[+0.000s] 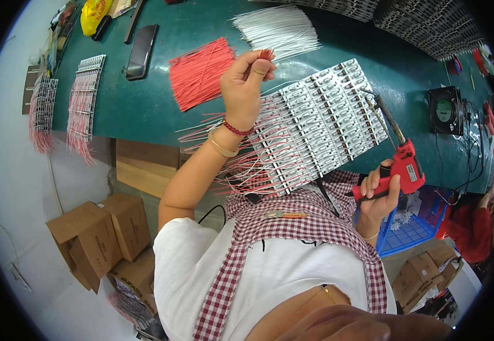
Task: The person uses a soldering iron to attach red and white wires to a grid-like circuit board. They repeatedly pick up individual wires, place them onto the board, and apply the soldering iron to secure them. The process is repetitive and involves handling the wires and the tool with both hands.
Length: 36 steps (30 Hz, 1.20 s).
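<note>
My left hand (242, 91) is raised over the table, its fingers pinched round a small bunch of red wires (265, 54) whose ends show above the thumb. My right hand (379, 193) grips the handle of a red soldering gun (409, 169); its metal tip points up toward the right edge of the boards. Between the hands lies a panel of small white circuit boards (326, 122) in rows, tilted at the table's near edge. Red and white wires (252, 162) stick out from its left side. Beyond my left hand are a pile of red wires (201, 71) and a pile of white wires (278, 29).
A black phone (142, 51) and two wired board panels (85, 94) lie on the left of the green table (127, 108). At the right stand a black device with a round dial (446, 109) and a blue basket (414, 227). Cardboard boxes (96, 238) sit on the floor.
</note>
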{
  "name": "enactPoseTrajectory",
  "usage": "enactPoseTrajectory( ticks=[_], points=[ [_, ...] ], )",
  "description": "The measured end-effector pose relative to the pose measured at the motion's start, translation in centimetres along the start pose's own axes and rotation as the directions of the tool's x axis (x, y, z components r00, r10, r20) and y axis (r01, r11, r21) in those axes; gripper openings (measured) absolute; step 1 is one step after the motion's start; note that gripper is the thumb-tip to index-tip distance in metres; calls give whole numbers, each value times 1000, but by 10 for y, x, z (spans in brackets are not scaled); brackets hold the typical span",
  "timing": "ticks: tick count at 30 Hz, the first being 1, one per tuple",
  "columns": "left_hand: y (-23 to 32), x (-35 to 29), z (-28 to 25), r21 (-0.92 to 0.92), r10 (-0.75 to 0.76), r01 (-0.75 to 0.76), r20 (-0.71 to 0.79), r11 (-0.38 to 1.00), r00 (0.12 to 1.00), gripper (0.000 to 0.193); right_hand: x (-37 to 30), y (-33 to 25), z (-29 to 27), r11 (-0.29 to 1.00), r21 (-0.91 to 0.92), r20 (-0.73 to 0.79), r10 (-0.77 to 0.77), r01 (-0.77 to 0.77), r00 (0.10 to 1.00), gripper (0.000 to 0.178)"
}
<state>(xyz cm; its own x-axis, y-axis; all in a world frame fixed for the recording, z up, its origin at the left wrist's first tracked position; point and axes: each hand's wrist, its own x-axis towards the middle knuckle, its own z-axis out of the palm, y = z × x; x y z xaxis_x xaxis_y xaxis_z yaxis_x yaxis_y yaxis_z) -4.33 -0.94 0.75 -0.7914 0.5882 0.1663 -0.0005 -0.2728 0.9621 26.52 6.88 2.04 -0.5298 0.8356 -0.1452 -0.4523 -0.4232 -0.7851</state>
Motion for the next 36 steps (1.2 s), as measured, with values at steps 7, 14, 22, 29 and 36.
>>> enactPoseTrajectory(
  ticks=[7, 14, 22, 29, 36],
  points=[
    [31, 7, 7, 57, -75, 68, 134, 996, 988, 17, -2, -5, -2, 999, -37, 17, -17, 18, 1000, 42],
    [6, -4, 7, 673, 95, -481, 525, 562, 846, 11, 2, -18, 19, 947, -318, -76, 23, -46, 997, 44],
    [-12, -1, 18, 638, 129, -709, 709, 300, 693, 25, 24, -2, 39, 843, -497, -113, 171, -205, 979, 30],
    [-15, -2, 17, 663, 89, -675, 689, 323, 719, 25, 24, 8, 40, 776, -578, -205, 162, -253, 965, 16],
    [-14, -1, 17, 670, 93, -659, 674, 342, 733, 24, 22, 14, 25, 623, -762, -146, 101, -177, 984, 24]
  ],
)
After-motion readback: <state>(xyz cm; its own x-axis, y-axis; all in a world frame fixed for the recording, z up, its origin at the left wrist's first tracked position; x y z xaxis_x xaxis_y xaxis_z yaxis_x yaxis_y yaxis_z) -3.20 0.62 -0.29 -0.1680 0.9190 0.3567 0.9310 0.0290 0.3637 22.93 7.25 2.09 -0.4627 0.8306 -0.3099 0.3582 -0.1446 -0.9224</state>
